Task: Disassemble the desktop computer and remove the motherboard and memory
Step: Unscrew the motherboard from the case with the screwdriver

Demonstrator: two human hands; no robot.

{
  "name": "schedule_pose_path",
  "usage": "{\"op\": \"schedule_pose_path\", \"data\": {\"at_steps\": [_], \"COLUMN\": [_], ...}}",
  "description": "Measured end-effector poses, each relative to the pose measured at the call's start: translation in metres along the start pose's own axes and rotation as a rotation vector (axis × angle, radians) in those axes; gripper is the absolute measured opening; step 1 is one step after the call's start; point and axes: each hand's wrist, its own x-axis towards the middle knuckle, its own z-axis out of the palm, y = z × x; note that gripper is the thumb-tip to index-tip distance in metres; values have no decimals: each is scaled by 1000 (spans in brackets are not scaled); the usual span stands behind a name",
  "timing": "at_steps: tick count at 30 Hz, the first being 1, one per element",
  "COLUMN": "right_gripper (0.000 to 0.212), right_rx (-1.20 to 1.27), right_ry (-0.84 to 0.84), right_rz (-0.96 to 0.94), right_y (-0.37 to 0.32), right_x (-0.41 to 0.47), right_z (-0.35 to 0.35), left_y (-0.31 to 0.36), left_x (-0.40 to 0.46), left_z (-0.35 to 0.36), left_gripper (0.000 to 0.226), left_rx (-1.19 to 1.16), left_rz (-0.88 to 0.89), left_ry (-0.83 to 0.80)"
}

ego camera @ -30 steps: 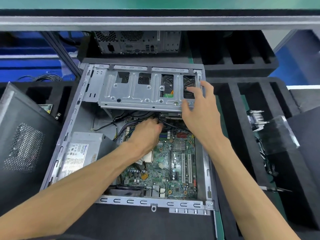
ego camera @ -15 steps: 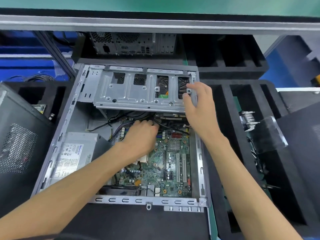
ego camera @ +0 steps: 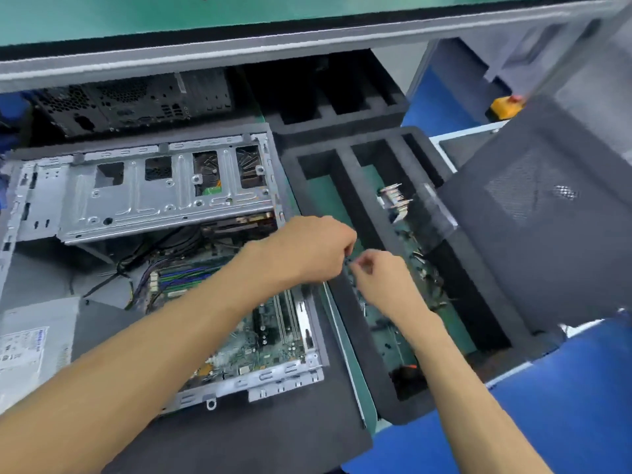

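1. Both hands have been moved out of the open computer case (ego camera: 143, 206) since one second ago; they are now met over the black foam tray (ego camera: 345, 302) beside the right edge of the case.
2. The left hand (ego camera: 314, 249) is seen with its fingers curled, and the right hand (ego camera: 379, 278) also with fingers curled toward it. Something very small seems to be pinched between them, perhaps a screw, but it is too blurred to be told.
3. The right hand was holding the drive cage (ego camera: 164, 189) half a second ago; the cage is now released and stays raised over the far part of the case.
4. The motherboard (ego camera: 260, 330) is still lying inside the case, toward its near right corner, with its cables (ego camera: 154, 268) at the far left side still attached, as far as can be seen.
5. It is judged that a small part was taken from the board and is being put into the tray. The board itself is not yet removed, and memory in the slots cannot be confirmed.
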Motion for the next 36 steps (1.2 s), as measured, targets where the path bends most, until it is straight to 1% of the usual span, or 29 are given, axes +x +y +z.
{"op": "schedule_pose_path", "data": {"at_steps": [2,4,6,8,11,13,14,16,17,19,21,23,25,27,29,31,34,36], "right_gripper": [20,23,23,20,19,15,15,16,16,15,15,15,17,17,18,19,21,22], "right_rx": [-74,-126,-169,-181,-130,-35,39,228,326,488,607,725,818,875,882,832,695,635], "right_ry": [-120,-222,-247,-226,-129,-5,62,181,234,338,394,380,309,180,59,-18,-91,-137], "right_rz": [25,26,1,-27,-80,-146,-176,-249,-299,-409,-526,-641,-733,-787,-805,-800,-804,-814], "right_y": [9,13,14,15,13,6,-1,-22,-37,-72,-111,-146,-176,-201,-219,-230,-237,-239], "right_x": [-12,-20,-23,-22,-23,-22,-23,-23,-24,-31,-42,-51,-56,-60,-63,-61,-53,-48], "right_z": [24,48,63,69,55,29,12,-26,-45,-77,-96,-99,-90,-71,-48,-24,11,31], "left_y": [7,13,16,15,10,4,0,-10,-18,-36,-55,-64,-66,-72,-83,-93,-100,-100], "left_x": [3,0,-5,-9,-18,-29,-37,-56,-67,-89,-112,-133,-148,-156,-159,-160,-158,-157], "left_z": [13,22,26,27,23,19,18,17,18,20,28,38,53,69,79,84,88,88], "left_gripper": [28,26,25,26,27,25,23,20,19,16,21,34,49,67,75,72,69,63], "left_rx": [55,55,14,-22,-81,-143,-192,-285,-305,-281,-211,-154,-159,-194,-251,-318,-427,-459], "left_rz": [5,21,40,68,133,160,148,47,-45,-270,-486,-652,-740,-783,-839,-861,-825,-771], "left_ry": [-23,-30,-20,17,131,282,361,497,533,536,436,212,-43,-220,-299,-353,-425,-403]}}
